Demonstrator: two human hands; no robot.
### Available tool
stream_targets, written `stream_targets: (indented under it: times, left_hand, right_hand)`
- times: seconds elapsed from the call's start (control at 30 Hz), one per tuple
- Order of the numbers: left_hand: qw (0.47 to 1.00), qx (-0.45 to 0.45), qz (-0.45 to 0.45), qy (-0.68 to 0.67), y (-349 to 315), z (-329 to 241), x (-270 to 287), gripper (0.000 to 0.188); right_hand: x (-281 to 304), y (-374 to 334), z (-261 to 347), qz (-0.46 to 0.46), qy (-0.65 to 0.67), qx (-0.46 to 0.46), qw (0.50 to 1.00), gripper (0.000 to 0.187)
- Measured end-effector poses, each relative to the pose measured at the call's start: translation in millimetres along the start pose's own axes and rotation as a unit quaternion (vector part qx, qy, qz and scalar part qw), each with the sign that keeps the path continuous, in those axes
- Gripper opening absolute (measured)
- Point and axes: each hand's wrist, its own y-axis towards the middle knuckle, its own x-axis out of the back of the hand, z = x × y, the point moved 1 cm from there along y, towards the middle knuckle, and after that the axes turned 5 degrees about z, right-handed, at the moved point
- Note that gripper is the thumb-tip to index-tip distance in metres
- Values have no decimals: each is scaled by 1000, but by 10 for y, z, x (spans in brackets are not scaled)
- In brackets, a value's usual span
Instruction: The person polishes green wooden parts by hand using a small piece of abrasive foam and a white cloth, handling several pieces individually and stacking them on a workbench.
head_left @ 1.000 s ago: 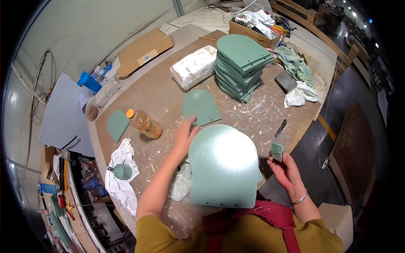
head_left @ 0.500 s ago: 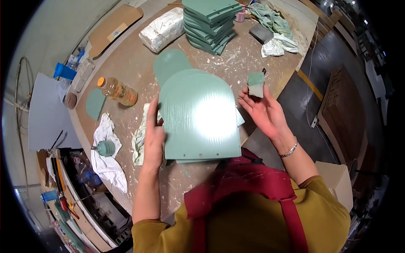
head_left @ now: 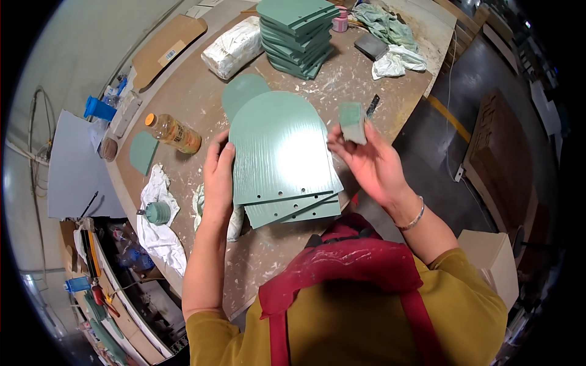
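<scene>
Green panel: round-topped board [head_left: 262,140], right in front of the person, on top of a couple more panels [head_left: 265,213] fanned out at the near end
Long way: runs away from the body, curved end far, straight edge with the holes near
Left hand: [head_left: 218,174] the closer one, touching the panel's left edge, thumb by the rim; can't tell if it's properly gripping
Right hand: [head_left: 377,165] just off the right side, pinching a green-and-grey block [head_left: 352,122], kinda spongy looking; can't tell if any fingers brush the panel
Counter: [head_left: 259,262] scuffed brown, taller panel stack [head_left: 296,46] beyond, juice bottle [head_left: 177,135] off left
</scene>
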Motion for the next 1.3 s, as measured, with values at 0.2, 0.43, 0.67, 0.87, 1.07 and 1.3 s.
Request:
stream_targets:
  times: [0.2, 0.43, 0.67, 0.87, 1.07, 1.3]
  left_hand:
    - [984, 104, -64, -130, 47, -28, -177, 46]
    - [910, 341, 56, -230, -224, 872, -15, 46]
    - [903, 367, 14, -224, -442, 910, -227, 43]
    - [910, 322, -83, -246, -714, 884, -478, 41]
    - [875, 254, -203, -358, -1074, 1238, -895, 39]
    - [910, 212, -168, -315, -991, 1078, -832, 49]
  right_hand:
    - [-145, 45, -21, -8, -10, 27, 1000, 35]
    - [715, -65, -292, -189, -3, -13, 982, 31]
    - [837, -198, -877, -250, 35, -100, 962, 43]
    - [851, -47, -909, -248, -2, -81, 965, 34]
    - [883, 273, -606, -183, -168, -174, 953, 39]
    - [1155, 434, -605, -138, -150, -206, 957, 33]
